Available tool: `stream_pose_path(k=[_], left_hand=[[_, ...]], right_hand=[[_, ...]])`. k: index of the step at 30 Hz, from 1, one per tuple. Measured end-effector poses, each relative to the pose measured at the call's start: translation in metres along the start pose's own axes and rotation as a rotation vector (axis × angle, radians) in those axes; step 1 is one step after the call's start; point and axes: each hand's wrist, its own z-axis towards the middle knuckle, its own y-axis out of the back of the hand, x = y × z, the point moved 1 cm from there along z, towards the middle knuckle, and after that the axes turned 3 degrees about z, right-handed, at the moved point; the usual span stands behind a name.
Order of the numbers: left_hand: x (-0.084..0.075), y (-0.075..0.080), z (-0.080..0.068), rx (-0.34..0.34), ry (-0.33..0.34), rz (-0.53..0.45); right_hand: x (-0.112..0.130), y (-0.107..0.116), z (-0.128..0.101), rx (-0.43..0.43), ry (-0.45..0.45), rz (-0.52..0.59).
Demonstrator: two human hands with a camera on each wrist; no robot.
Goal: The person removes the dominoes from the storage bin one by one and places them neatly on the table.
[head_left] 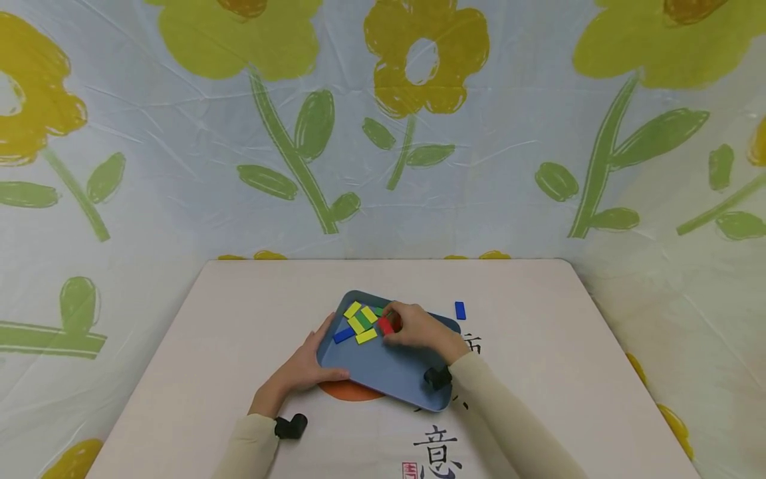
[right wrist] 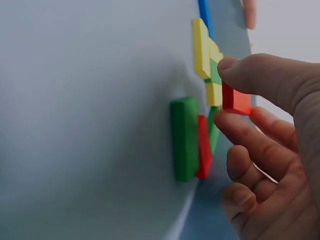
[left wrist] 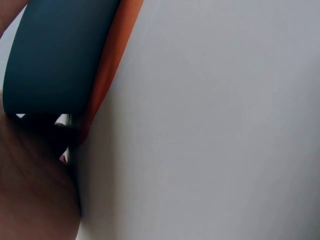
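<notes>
A blue-grey tray point(head_left: 389, 372) lies tilted across the table. My left hand point(head_left: 305, 362) spans its left corner, fingers fairly straight along the side and thumb lying along the near rim; the left wrist view shows the hand point(left wrist: 35, 185) close against the tray's dark outer wall point(left wrist: 57, 55). Above the far side of the tray my right hand point(head_left: 413, 324) pinches a red block point(right wrist: 236, 100) between thumb and finger. Beneath and beside it lie yellow blocks point(head_left: 366, 335), a blue block point(head_left: 344, 334), green blocks point(right wrist: 185, 140) and another red block point(right wrist: 203, 147).
One blue block point(head_left: 460, 311) lies on the table outside the tray, beyond its right corner. The pale table mat point(head_left: 251, 319) bears black written characters point(head_left: 439, 452) and an orange disc point(head_left: 353, 391) partly under the tray. A flowered cloth point(head_left: 449, 213) hangs behind the table.
</notes>
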Motion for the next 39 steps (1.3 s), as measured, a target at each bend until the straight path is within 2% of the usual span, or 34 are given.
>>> stream_pose_path(k=[11, 22, 30, 39], left_hand=[[-0.002, 0.003, 0.004, 0.013, -0.017, 0.019], [0.001, 0.002, 0.002, 0.002, -0.007, 0.015], [0.002, -0.001, 0.002, 0.011, -0.005, -0.014], [0.002, -0.001, 0.001, 0.002, 0.003, -0.002]], right_hand=[[-0.003, 0.036, -0.011, -0.061, 0.008, 0.069], [-0.016, 0.056, -0.021, -0.129, 0.012, 0.032], [-0.029, 0.072, -0.034, -0.186, -0.033, 0.043], [-0.056, 0.090, -0.052, -0.253, -0.084, 0.082]])
